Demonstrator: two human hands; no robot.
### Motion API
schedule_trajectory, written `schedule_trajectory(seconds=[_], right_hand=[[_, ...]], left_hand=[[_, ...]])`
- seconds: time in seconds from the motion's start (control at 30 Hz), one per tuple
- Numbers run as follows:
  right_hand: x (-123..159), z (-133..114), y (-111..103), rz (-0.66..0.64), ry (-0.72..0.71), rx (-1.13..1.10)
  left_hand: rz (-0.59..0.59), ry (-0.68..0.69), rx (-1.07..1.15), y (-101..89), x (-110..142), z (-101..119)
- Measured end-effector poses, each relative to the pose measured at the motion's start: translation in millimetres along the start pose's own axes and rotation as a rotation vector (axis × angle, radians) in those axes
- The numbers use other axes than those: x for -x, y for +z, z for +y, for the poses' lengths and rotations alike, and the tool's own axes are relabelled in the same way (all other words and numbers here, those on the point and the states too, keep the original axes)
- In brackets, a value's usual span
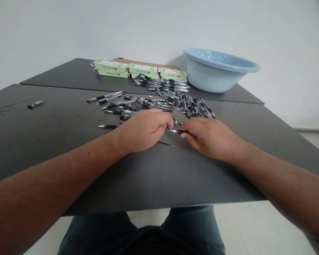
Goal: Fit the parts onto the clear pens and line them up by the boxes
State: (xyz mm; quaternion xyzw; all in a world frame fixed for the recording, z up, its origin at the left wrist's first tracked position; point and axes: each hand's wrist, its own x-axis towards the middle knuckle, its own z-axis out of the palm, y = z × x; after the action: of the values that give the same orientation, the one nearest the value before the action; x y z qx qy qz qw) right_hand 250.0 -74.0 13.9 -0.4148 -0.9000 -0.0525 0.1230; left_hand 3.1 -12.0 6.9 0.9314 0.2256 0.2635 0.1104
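Observation:
Both of my hands meet over the near middle of the dark table. My right hand [208,138] is closed around a pen [177,131] with a black grip, its metal tip pointing left. At that tip, the fingers of my left hand [146,129] are pinched together; whether they hold the tip or some small part is hidden. A thin pen refill [165,143] lies on the table just under my left hand. Small loose pen tips [175,121] rest beyond the gap between my hands. Another pen [108,126] lies behind my left wrist, partly covered.
Heaps of clear pens with black grips [194,104] spread across the table [159,180]. Green-and-white boxes [111,67] are stacked at the back beside a light blue basin [215,74]. A short clear pen piece [35,104] lies far left. A wall stands behind.

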Motion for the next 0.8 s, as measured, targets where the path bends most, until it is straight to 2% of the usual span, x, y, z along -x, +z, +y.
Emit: schedule_trajectory(seconds=[0.33, 0.57, 0.7, 0.8], right_hand=[[-0.6, -3.4, -1.8, 0.007, -0.026, 0.043], [-0.7, -3.2, 0.7, 0.011, 0.011, -0.125], [0.6, -3.6, 0.0, 0.087, 0.045, -0.073], [1.0, -3.0, 0.7, 0.064, 0.042, -0.016]], left_hand=[[-0.071, 0.032, -0.103, 3.0, 1.8, 7.3], [-0.106, 0.066, -0.144, 0.1, 1.1, 8.3], [-0.074, 0.056, -0.167, -1.6, 0.8, 7.8], [-0.081, 0.066, -0.168, -1.4, 0.8, 6.7]])
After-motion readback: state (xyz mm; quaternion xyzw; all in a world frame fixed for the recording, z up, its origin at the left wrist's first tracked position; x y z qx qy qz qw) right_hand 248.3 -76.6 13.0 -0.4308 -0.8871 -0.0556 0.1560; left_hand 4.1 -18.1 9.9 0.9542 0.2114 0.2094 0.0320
